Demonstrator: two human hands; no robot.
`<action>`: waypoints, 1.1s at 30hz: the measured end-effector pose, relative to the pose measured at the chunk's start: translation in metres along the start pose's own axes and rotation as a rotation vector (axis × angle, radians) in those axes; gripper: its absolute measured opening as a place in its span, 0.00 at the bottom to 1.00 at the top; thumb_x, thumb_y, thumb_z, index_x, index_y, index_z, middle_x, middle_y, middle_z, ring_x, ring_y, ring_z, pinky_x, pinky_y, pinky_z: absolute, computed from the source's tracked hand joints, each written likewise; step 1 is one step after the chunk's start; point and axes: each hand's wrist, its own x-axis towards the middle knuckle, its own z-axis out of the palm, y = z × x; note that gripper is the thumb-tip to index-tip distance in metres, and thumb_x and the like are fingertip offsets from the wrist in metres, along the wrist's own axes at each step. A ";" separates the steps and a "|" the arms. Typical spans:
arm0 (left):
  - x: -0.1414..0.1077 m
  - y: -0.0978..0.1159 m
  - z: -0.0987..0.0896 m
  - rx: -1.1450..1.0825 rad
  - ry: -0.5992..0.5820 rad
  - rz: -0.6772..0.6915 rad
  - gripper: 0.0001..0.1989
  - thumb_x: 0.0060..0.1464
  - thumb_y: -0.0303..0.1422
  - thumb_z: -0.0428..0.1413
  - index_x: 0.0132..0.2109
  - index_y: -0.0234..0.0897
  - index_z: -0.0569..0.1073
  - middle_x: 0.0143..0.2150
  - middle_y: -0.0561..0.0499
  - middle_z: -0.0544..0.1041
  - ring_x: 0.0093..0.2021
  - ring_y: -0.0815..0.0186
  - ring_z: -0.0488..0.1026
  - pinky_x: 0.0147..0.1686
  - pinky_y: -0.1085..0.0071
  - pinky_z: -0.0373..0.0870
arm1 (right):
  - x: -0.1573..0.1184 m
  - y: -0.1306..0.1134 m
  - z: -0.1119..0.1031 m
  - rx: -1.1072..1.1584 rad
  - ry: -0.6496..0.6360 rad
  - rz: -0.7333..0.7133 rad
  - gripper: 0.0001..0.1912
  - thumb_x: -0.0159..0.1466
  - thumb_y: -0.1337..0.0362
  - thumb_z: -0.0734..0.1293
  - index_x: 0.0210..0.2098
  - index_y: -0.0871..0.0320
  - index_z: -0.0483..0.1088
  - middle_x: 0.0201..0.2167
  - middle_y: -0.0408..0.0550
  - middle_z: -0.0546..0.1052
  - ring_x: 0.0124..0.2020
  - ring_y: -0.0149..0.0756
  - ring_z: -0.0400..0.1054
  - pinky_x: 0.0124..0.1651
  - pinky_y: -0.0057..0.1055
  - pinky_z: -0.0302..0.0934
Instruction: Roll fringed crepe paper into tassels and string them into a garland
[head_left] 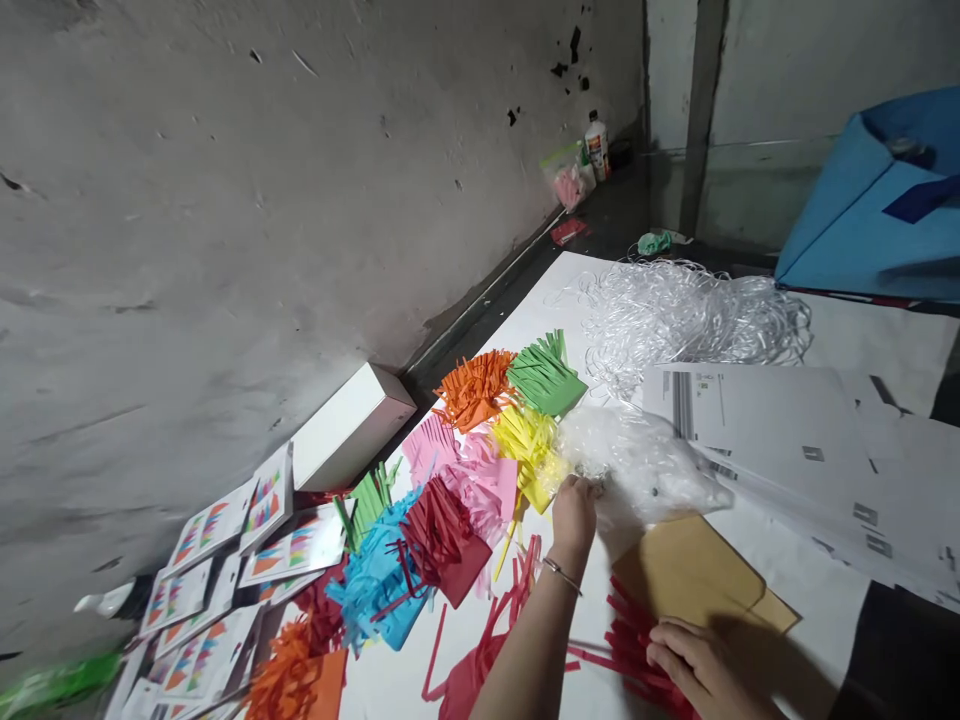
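My left hand [574, 512], with a thin bracelet at the wrist, reaches to the near left edge of a clear plastic bag [637, 465], beside the yellow fringed paper [525, 440]. Its fingers are bent together, and what they hold, if anything, is too small to name. Low in the picture, my right hand [686, 655] lies over red fringed paper [634, 640], fingers loosely curled; their grip is unclear. A brown envelope [690, 570] lies between the bag and my right hand. More red fringed paper [469, 675] is beside my left forearm.
Fringed papers in orange [474, 388], green [547, 378], pink [480, 480] and blue [382, 570] spread leftward. Printed packets [202, 610] and a white box [349, 425] stand near the wall. Clear string [690, 315], printed sheets [795, 430] and a blue bag [877, 210] are at right.
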 end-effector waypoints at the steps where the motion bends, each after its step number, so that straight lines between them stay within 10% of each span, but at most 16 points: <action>1: -0.007 -0.001 -0.005 -0.076 0.009 -0.013 0.09 0.56 0.24 0.53 0.36 0.33 0.78 0.36 0.44 0.77 0.36 0.63 0.73 0.40 0.67 0.69 | 0.000 0.000 -0.002 0.008 0.005 0.004 0.24 0.72 0.49 0.55 0.29 0.55 0.72 0.27 0.47 0.77 0.31 0.37 0.73 0.35 0.27 0.68; 7: -0.101 0.004 -0.040 -0.831 -0.010 -0.209 0.17 0.49 0.43 0.63 0.36 0.31 0.76 0.26 0.52 0.73 0.21 0.72 0.65 0.22 0.74 0.63 | 0.015 -0.035 -0.022 0.026 0.147 -0.089 0.16 0.71 0.53 0.59 0.40 0.55 0.74 0.35 0.49 0.80 0.36 0.38 0.76 0.41 0.28 0.70; 11: -0.173 0.012 -0.055 -1.452 -0.010 -0.365 0.18 0.38 0.40 0.71 0.28 0.32 0.75 0.22 0.55 0.70 0.19 0.75 0.63 0.22 0.76 0.58 | 0.017 -0.088 -0.020 -0.065 0.050 -0.255 0.15 0.72 0.58 0.58 0.34 0.55 0.71 0.27 0.44 0.77 0.28 0.33 0.72 0.35 0.26 0.66; 20: -0.274 -0.002 -0.075 -1.318 0.256 -0.317 0.13 0.44 0.38 0.68 0.28 0.33 0.77 0.25 0.52 0.73 0.23 0.71 0.67 0.25 0.73 0.66 | -0.024 -0.126 0.025 -0.291 -0.377 -0.405 0.13 0.71 0.65 0.57 0.31 0.54 0.68 0.27 0.43 0.74 0.30 0.33 0.70 0.34 0.28 0.60; 33: -0.367 -0.032 -0.064 -1.334 0.236 -0.236 0.15 0.50 0.41 0.65 0.29 0.33 0.73 0.24 0.54 0.69 0.22 0.72 0.65 0.23 0.75 0.66 | -0.065 -0.156 0.059 -0.356 -0.707 -0.526 0.12 0.70 0.65 0.59 0.32 0.53 0.71 0.28 0.42 0.75 0.30 0.34 0.70 0.34 0.29 0.61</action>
